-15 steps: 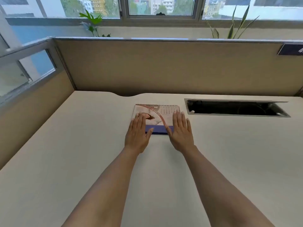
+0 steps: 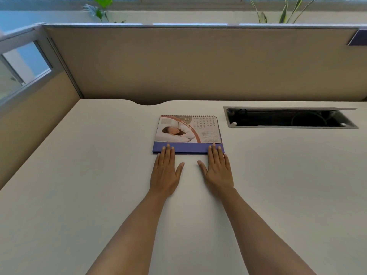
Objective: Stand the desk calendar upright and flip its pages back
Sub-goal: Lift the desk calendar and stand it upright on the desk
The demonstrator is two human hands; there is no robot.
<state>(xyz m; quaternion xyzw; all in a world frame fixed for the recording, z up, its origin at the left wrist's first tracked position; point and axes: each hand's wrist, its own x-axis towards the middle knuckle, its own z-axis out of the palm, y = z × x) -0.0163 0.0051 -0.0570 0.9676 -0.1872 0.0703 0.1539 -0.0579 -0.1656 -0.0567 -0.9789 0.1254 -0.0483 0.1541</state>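
Note:
The desk calendar (image 2: 188, 133) lies flat on the white desk (image 2: 79, 175), its spiral binding along the far edge. The top page shows SEP, a date grid and a photo of a sleeping person. A purple base strip runs along its near edge. My left hand (image 2: 165, 171) lies flat, palm down, with its fingertips resting on the strip's left part. My right hand (image 2: 217, 169) lies flat the same way, fingertips on the strip's right end. Neither hand grips anything.
An open cable cutout (image 2: 290, 118) with a raised lid is sunk into the desk to the right of the calendar. Beige partition walls (image 2: 198, 64) close off the back and left sides. Plants stand behind the partition by the window.
Both hands have slid back toward me, from covering the lower half of the calendar page to touching only its near purple strip. The calendar still lies flat.

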